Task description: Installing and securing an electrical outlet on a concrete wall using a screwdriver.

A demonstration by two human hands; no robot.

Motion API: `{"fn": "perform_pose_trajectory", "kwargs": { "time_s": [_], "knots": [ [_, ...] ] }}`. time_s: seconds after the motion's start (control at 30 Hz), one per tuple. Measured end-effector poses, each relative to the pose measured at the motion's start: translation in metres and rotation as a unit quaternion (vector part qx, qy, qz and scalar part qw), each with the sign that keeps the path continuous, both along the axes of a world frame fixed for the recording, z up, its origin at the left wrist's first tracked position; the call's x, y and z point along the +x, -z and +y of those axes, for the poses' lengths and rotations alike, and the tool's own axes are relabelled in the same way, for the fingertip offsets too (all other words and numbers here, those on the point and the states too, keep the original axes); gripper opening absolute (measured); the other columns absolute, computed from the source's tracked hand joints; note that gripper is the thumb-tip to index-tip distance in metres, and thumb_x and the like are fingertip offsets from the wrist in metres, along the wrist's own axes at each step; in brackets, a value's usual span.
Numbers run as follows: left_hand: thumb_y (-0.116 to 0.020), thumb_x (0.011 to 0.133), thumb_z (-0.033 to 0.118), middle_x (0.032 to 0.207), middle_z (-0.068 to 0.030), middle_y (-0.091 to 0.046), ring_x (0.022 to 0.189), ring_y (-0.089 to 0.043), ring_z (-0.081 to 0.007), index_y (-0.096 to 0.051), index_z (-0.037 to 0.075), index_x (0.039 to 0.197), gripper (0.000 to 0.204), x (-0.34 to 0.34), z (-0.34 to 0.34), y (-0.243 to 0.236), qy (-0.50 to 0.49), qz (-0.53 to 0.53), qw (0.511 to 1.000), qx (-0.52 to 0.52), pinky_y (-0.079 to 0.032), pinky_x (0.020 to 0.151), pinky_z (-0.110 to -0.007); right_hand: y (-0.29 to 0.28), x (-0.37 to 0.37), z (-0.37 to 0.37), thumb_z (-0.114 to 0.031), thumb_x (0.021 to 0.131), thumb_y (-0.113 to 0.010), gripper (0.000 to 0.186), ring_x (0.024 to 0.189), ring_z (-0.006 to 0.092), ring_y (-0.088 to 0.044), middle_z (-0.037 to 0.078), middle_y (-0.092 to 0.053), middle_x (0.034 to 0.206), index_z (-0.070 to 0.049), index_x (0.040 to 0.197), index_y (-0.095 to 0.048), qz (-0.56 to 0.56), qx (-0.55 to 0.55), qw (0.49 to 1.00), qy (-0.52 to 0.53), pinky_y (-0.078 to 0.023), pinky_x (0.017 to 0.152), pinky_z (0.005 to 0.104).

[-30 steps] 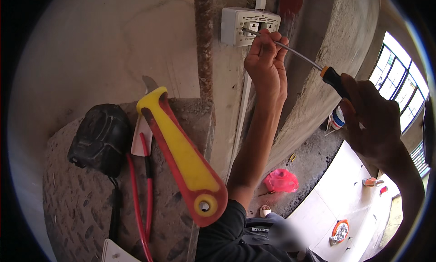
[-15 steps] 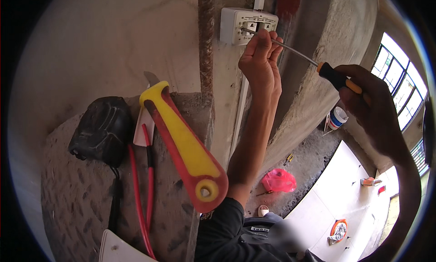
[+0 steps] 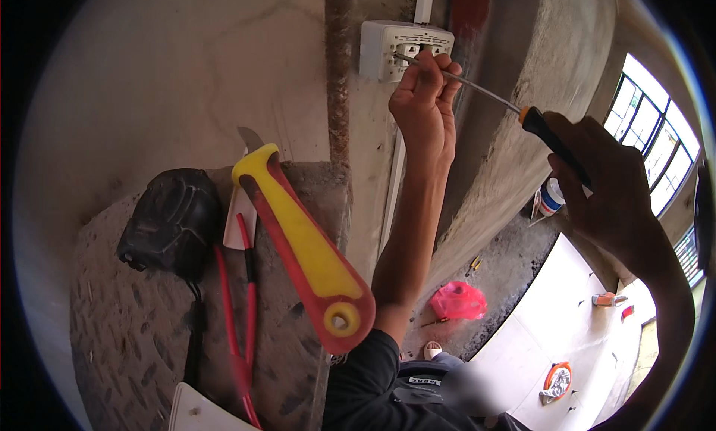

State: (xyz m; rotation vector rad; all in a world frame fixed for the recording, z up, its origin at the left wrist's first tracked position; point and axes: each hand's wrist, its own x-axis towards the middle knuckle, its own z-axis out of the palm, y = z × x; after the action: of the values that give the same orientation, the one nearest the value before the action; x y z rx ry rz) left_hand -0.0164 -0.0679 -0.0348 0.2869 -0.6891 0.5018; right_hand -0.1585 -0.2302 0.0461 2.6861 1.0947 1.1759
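White socket box [image 3: 380, 54] at upper centre, met at its face by screwdriver [image 3: 485, 93], pinched forward between fingers of left hand [image 3: 424, 106] and gripped in right hand [image 3: 608, 173] at right of frame, apparently for screw-turning, next likely calling for steady, aligned pressure.

At your left: black corded case [image 3: 170, 222] on ledge [image 3: 123, 341], yellow-and-red knife [image 3: 306, 244] near; pink bag [image 3: 458, 300] on floor [image 3: 511, 265].

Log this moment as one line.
left hand: pinches screwdriver shaft | right hand: grips handle | tip: at white wall socket | knife: below, left of left hand | pink bag: on floor
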Motion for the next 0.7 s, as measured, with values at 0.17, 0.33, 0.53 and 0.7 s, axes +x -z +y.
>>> {"fn": "perform_pose_trajectory", "kwargs": {
  "time_s": [0.17,0.33,0.53,0.7],
  "knots": [
    [-0.063,0.086,0.019,0.087,-0.0051,-0.063,0.078,-0.061,-0.0133,-0.061,0.001,0.093,0.019,0.002,-0.009,0.0,-0.001,0.034,0.999,0.001,-0.052,0.069,-0.024,0.009,0.006,-0.004,-0.006,0.081,-0.059,0.025,0.061,0.0203,-0.06,0.011,-0.062,0.079,-0.007,0.106,-0.059,0.029,0.064,0.997,-0.027,-0.046,0.059,0.032],
    [-0.064,0.085,0.016,0.084,-0.0077,-0.063,0.073,-0.063,-0.0142,-0.062,-0.001,0.088,0.017,-0.002,-0.005,-0.002,-0.017,0.04,0.999,-0.009,-0.053,0.066,-0.024,0.005,0.001,0.005,-0.01,0.082,-0.061,0.023,0.064,0.0152,-0.058,0.01,-0.061,0.076,-0.005,0.105,-0.059,0.155,0.185,0.97,0.011,-0.044,0.06,0.0282],
    [-0.065,0.084,0.018,0.082,-0.0071,-0.064,0.071,-0.063,-0.0135,-0.063,0.0,0.088,0.019,-0.013,0.003,-0.002,-0.037,0.077,0.996,0.01,-0.053,0.064,-0.024,-0.004,-0.002,0.003,-0.011,0.083,-0.061,0.024,0.071,0.0153,-0.059,0.01,-0.064,0.085,-0.007,0.106,-0.061,0.243,0.238,0.94,0.032,-0.046,0.066,0.0292],
    [-0.078,0.067,0.026,0.092,-0.0074,-0.065,0.093,-0.06,-0.0191,-0.059,0.007,0.108,0.049,-0.014,0.061,0.012,-0.772,0.004,0.568,0.286,-0.045,0.082,-0.037,-0.006,0.001,-0.04,-0.009,0.088,-0.054,0.032,0.06,0.0047,-0.052,0.005,-0.061,0.083,-0.005,0.12,-0.053,0.044,0.08,0.996,-0.009,-0.041,0.052,0.0172]
  ]
}}
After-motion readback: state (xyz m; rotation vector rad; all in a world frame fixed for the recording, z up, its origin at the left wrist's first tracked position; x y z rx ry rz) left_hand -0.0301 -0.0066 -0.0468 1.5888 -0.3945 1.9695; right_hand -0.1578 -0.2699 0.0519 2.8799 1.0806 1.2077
